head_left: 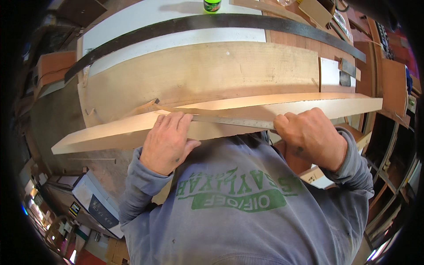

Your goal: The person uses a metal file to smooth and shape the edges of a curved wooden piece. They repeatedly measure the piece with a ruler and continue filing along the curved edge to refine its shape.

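A long pale wooden board (212, 130) stands on edge across the front of the workbench, directly before my body. Along its near face lies a steel ruler (234, 121). My right hand (311, 137) is closed in a fist around the ruler's right end. At the other end, my left hand (165, 143) rests its fingers over the ruler and the board's upper edge, thumb out to the right below. The ruler's ends are hidden under both hands. A thin wooden strip (194, 110) lies on the board's top, just beyond my left fingers.
Behind the board lies a wide plywood sheet (198, 70). A long dark curved strip (212, 21) crosses the bench farther back, near a green container (212, 5). Small offcuts (349, 70) sit at the right. A blue-and-white box (95, 201) stands low on the left.
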The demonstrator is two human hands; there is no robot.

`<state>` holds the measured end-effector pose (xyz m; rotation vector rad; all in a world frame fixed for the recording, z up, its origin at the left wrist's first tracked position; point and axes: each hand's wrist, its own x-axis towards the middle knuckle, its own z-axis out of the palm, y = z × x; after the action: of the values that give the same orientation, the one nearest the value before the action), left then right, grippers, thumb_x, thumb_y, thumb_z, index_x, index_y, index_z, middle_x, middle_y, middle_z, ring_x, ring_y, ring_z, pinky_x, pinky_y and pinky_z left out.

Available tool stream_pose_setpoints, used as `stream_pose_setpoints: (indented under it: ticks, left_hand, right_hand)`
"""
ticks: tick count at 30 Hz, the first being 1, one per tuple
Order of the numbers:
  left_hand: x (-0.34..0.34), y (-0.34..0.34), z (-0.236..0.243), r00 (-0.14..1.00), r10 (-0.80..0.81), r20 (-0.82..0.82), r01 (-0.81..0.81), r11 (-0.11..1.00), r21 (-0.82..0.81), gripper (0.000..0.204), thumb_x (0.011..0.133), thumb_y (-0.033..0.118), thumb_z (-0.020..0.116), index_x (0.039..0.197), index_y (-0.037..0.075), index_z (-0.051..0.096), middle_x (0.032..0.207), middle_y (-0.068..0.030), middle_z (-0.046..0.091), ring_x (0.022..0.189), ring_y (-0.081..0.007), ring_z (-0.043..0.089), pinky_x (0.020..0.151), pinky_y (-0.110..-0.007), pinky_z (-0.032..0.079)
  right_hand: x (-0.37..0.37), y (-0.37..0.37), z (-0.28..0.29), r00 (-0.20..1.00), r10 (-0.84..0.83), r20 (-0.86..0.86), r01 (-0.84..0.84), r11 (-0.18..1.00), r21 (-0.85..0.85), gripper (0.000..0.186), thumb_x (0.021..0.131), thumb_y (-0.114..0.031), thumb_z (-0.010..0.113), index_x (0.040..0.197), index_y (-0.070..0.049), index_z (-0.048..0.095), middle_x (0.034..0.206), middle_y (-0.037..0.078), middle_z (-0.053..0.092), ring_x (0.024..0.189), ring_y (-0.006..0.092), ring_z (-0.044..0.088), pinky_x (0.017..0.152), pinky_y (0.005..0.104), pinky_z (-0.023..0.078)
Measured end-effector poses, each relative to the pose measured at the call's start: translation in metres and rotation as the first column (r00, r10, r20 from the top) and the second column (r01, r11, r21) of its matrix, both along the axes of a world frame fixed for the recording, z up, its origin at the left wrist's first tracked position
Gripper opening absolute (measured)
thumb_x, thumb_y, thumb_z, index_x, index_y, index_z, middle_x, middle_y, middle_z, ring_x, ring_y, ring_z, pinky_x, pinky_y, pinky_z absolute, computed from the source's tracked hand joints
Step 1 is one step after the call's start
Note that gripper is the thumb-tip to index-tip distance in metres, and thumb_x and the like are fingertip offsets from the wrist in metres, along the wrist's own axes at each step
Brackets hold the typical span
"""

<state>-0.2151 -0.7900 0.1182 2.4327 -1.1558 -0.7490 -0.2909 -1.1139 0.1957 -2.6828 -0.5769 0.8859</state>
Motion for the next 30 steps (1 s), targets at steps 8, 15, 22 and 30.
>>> stream_pose_setpoints:
  ticks: [8, 15, 22, 30]
  left_hand:
    - [-0.036, -0.032, 0.000, 0.982, 0.099, 0.164, -0.088, 0.994, -0.072, 0.067, 0.079, 0.020, 0.088, 0.135, 0.000, 0.057, 0.129, -0.0216, 0.063, 0.119, -0.0417, 0.060, 0.107, -0.051, 0.046]
    - [-0.079, -0.054, -0.009, 0.898, 0.245, 0.366, -0.300, 0.949, 0.100, 0.081, 0.072, 0.014, 0.090, 0.142, 0.002, 0.051, 0.140, -0.0202, 0.057, 0.135, -0.0404, 0.054, 0.119, -0.055, 0.037]
    - [-0.073, -0.048, -0.017, 0.839, 0.186, 0.512, -0.273, 0.957, 0.100, 0.074, 0.072, 0.015, 0.090, 0.135, 0.004, 0.052, 0.133, -0.0166, 0.059, 0.130, -0.0353, 0.056, 0.115, -0.056, 0.040]
    - [-0.059, -0.046, -0.030, 0.841, 0.190, 0.507, -0.225, 0.974, 0.009, 0.042, 0.081, 0.003, 0.074, 0.120, -0.002, 0.061, 0.119, -0.0218, 0.067, 0.117, -0.0391, 0.065, 0.106, -0.055, 0.051]
  right_hand:
    - [-0.020, -0.040, 0.022, 0.991, 0.116, 0.066, -0.118, 0.992, 0.039, 0.016, 0.078, -0.006, 0.069, 0.085, -0.002, 0.055, 0.071, 0.013, 0.062, 0.058, 0.0323, 0.066, 0.052, 0.0420, 0.049]
    - [-0.014, -0.087, -0.015, 0.981, 0.187, 0.047, -0.193, 0.938, 0.289, 0.014, 0.087, -0.003, 0.061, 0.097, 0.001, 0.052, 0.070, 0.019, 0.064, 0.068, 0.0410, 0.068, 0.061, 0.0470, 0.053]
    - [-0.011, -0.077, -0.003, 0.937, 0.291, 0.192, -0.336, 0.901, 0.275, 0.016, 0.083, -0.005, 0.067, 0.088, 0.002, 0.053, 0.067, 0.017, 0.064, 0.060, 0.0309, 0.070, 0.052, 0.0386, 0.057]
    - [0.009, -0.073, -0.017, 0.963, 0.260, 0.075, -0.270, 0.912, 0.310, 0.014, 0.080, -0.006, 0.065, 0.080, -0.001, 0.052, 0.064, 0.013, 0.058, 0.049, 0.0252, 0.063, 0.043, 0.0367, 0.052]
